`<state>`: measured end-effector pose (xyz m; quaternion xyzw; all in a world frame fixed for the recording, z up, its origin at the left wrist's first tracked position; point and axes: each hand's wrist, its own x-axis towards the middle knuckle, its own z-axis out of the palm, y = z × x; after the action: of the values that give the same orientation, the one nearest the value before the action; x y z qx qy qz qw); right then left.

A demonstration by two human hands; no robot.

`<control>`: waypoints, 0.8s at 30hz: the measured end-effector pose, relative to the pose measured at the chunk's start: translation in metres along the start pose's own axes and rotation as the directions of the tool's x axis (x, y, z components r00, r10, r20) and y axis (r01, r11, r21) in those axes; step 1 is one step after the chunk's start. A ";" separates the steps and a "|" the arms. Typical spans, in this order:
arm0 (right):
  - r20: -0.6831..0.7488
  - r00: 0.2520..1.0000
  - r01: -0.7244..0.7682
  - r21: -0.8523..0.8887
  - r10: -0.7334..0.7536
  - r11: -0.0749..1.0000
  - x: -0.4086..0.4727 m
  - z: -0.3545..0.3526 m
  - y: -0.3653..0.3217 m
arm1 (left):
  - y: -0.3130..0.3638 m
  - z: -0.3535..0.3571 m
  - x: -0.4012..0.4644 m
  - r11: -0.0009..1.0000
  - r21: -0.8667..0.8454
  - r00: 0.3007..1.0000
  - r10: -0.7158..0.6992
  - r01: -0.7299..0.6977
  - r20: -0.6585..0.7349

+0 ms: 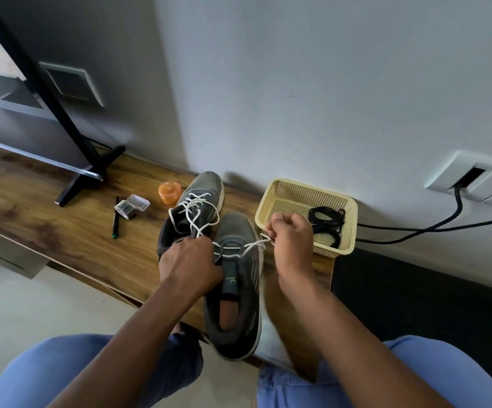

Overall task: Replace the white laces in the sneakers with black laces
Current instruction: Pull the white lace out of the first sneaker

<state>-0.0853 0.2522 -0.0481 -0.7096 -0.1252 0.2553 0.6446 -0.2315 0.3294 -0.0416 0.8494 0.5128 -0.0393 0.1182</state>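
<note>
Grey near sneaker (239,278) lies lengthwise, toe toward the wall (327,83).

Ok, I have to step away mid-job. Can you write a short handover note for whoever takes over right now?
Left hand grips the near sneaker at its tongue. Right hand pinches the white lace and pulls it sideways out of the eyelets.
Far sneaker sits behind, white lace loosened but in. Black laces lie coiled in the yellow basket.
Done: near sneaker mostly unlaced.
Left: finish pulling this lace, strip the far sneaker, thread black laces into both.
</note>
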 end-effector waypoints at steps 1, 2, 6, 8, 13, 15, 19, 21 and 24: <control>0.032 0.999 0.003 -0.014 -0.002 1.000 0.003 -0.003 -0.002 | -0.001 0.001 0.000 1.000 0.000 1.000 0.001 -0.001 0.002; 0.081 0.996 0.045 -0.073 -0.039 0.996 0.005 -0.006 -0.003 | -0.002 0.001 0.000 1.000 -0.006 1.000 0.005 -0.005 -0.002; 0.337 0.885 0.452 -0.452 -0.321 0.769 -0.008 -0.002 0.002 | -0.001 0.005 -0.001 0.998 -0.040 0.998 0.039 -0.041 -0.038; 0.485 0.806 0.591 -0.642 -0.338 0.489 -0.018 0.006 0.010 | -0.002 0.007 0.000 0.996 -0.077 0.998 0.048 -0.052 -0.049; 0.557 0.773 0.628 -0.738 -0.304 0.245 -0.023 0.011 0.021 | -0.005 0.009 0.002 0.992 -0.114 0.997 0.049 -0.056 -0.066; 0.533 0.793 0.605 -0.749 -0.296 0.272 -0.023 0.012 0.022 | -0.005 0.010 0.002 0.992 -0.108 0.996 0.051 -0.058 -0.072; 0.498 0.807 0.587 -0.735 -0.318 0.339 -0.026 0.014 0.025 | -0.006 0.012 0.002 0.990 -0.120 0.995 0.066 -0.075 -0.078; 0.479 0.813 0.580 -0.720 -0.332 0.381 -0.026 0.014 0.026 | -0.006 0.012 0.002 0.988 -0.125 0.994 0.078 -0.088 -0.080; 0.459 0.824 0.565 -0.710 -0.333 0.420 -0.027 0.014 0.027 | -0.005 0.011 0.001 0.985 -0.124 0.990 0.108 -0.119 -0.093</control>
<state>-0.1190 0.2464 -0.0701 -0.8265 -0.4948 0.0692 0.2595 -0.2350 0.3295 -0.0530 0.8686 0.4698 0.0374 0.1529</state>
